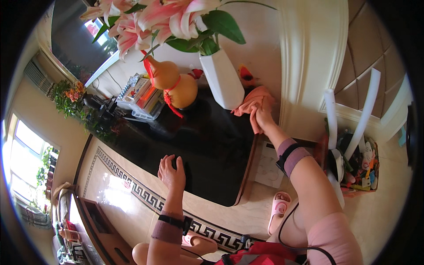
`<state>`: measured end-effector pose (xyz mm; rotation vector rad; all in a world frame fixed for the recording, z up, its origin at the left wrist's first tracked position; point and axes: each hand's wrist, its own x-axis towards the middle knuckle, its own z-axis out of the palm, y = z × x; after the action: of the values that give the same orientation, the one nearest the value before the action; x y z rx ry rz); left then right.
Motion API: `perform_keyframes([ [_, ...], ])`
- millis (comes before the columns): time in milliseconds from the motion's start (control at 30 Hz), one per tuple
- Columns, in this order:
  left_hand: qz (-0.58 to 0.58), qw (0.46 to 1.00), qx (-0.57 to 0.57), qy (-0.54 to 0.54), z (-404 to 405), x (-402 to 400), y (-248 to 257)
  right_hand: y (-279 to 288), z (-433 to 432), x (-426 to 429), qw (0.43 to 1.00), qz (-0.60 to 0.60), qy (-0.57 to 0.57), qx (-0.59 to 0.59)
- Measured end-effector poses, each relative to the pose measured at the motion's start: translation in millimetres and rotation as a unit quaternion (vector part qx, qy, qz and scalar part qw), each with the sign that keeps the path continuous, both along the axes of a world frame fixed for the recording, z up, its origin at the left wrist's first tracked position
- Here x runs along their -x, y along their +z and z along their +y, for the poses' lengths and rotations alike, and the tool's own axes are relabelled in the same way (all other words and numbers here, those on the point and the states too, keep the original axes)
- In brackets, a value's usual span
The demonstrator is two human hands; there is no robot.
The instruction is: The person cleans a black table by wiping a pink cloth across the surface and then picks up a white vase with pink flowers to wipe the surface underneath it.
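Observation:
A pink cloth (253, 101) is bunched under my right hand (264, 117), which grips it at the black tabletop's (205, 149) far right corner. The cloth touches the area beside the base of a white faceted vase (222, 79) holding pink lilies (159, 23). Left of the vase stands a yellow gourd (180, 89) tied with red cord and a tassel. My left hand (173, 172) is over the tabletop's near edge with its fingers apart and nothing in it; whether it touches the surface I cannot tell.
Books in a clear plastic tray (144, 114) and a potted flowering plant (71, 96) are farther left. A toy-filled box (361, 179) with white foam tubes (364, 112) stands on the floor at right. Behind the table hangs a television (79, 39). A low wooden cabinet (99, 228) is lower left.

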<state>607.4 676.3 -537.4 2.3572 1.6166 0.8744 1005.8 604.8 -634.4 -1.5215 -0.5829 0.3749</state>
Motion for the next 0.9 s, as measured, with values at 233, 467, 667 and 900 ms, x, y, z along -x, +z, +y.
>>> perform_keyframes([
  [233,0.011,1.0,-0.002,0.013,-1.6,2.1,1.5,19.9,-5.2,29.8,0.977,0.102,0.041,-0.18],
  [467,0.03,0.999,-0.003,0.014,-1.3,6.6,1.3,6.3,-68.6,195.6,0.992,-0.06,-0.08,0.08],
  [667,0.048,0.999,0.012,0.006,-1.5,8.7,0.0,49.1,-103.0,237.3,0.991,0.025,-0.01,0.132],
  [900,0.033,0.999,0.009,0.007,0.7,6.0,1.7,11.0,6.5,30.1,0.987,0.013,-0.081,0.139],
])
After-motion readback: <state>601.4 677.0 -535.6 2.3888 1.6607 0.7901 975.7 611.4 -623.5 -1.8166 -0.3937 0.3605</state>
